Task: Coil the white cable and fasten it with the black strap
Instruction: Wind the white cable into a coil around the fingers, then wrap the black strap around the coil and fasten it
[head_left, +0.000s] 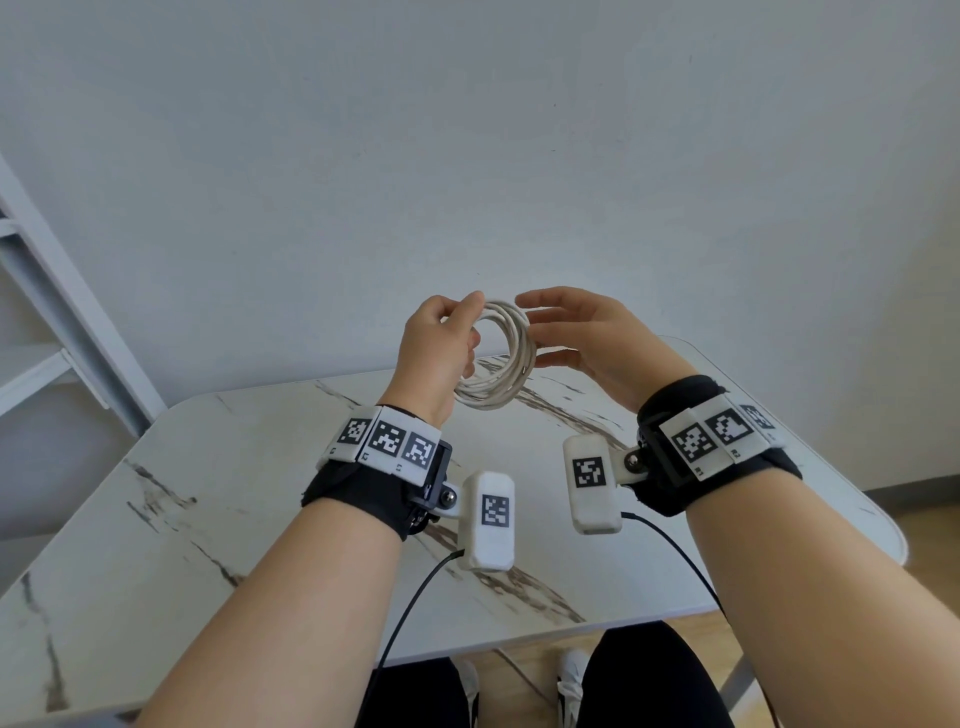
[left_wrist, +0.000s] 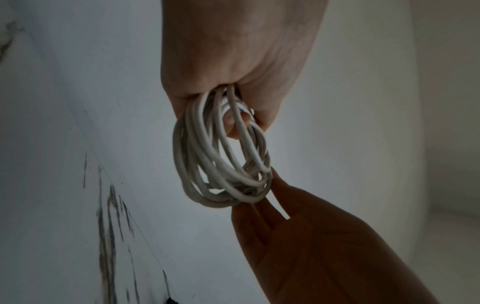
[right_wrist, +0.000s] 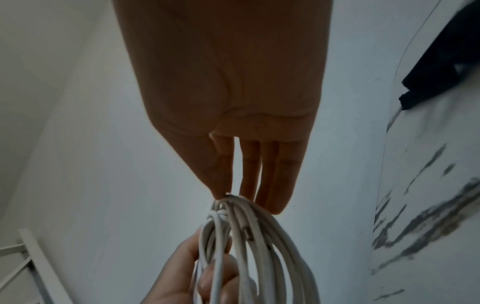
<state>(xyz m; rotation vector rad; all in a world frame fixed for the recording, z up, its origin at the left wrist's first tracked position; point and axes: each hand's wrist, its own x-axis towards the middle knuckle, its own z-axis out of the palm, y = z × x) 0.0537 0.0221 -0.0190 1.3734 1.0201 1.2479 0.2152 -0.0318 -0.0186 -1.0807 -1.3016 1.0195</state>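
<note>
The white cable (head_left: 491, 396) is wound into a loose ring of several loops and held up above the table. My left hand (head_left: 457, 332) grips the ring's left side, with thumb and fingers curled round the bundled strands (left_wrist: 182, 164). My right hand (head_left: 550, 332) is open; its straight fingers (right_wrist: 275, 181) touch the opposite side of the coil (right_wrist: 259, 236) with their tips. A cable end with a plug lies among the loops. I cannot make out the black strap for certain; a small black bit (left_wrist: 172, 300) shows on the table at the bottom edge of the left wrist view.
The white marble-patterned table (head_left: 260, 493) lies below both hands, against a plain white wall. A white shelf frame (head_left: 62, 322) stands at the left. Black wires hang from both wrist cameras over the table's near edge. My legs and shoes show under it.
</note>
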